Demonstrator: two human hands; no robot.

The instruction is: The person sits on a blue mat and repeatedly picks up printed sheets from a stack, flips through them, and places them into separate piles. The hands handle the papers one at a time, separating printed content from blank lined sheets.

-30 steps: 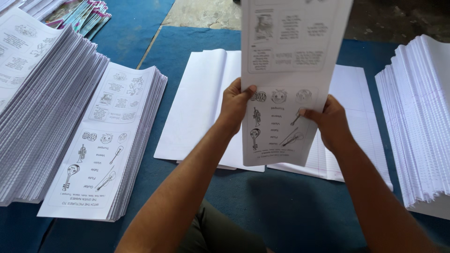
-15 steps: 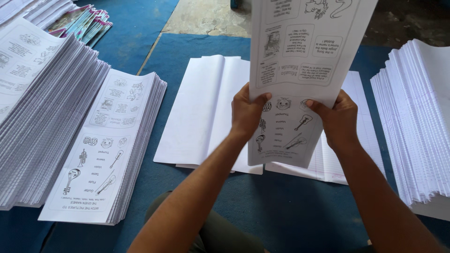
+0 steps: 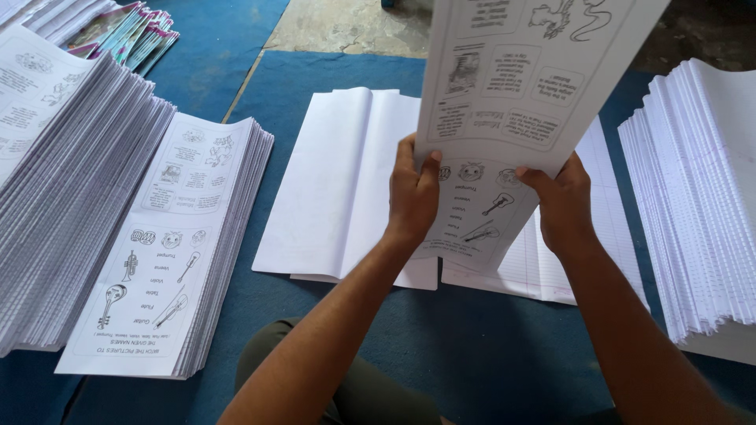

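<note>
We see a long white paper worksheet printed in black line drawings and boxed text point(image 3: 512, 102), held up off the blue floor and tilted slightly to the right. Its print runs upside down to us: small pictures of musical instruments sit at the lower end, framed text boxes above. The upper end runs out of view, so we cannot tell its full length.
</note>
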